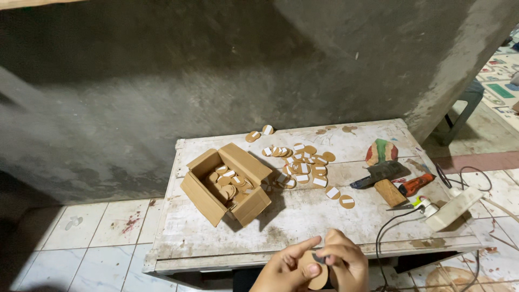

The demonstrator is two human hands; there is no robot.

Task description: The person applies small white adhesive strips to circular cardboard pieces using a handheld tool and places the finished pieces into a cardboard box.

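Observation:
Low in the head view, my left hand [286,267] and my right hand [343,259] meet over one round brown wooden disc [318,277]. The left hand holds the disc from below with its forefinger stretched out. My right hand's fingertips pinch a small dark piece at the disc's top edge. Beyond them, an open cardboard box [201,190] on the worn white table [303,216] holds several similar discs. More discs with white strips [303,165] lie scattered across the table's middle and back.
At the table's right lie a red-and-green painted piece [381,151], a dark tool with a wooden block [386,184], an orange utility knife [416,184], and a white glue gun with a black cord [451,208]. A grey concrete wall stands behind; tiled floor lies left.

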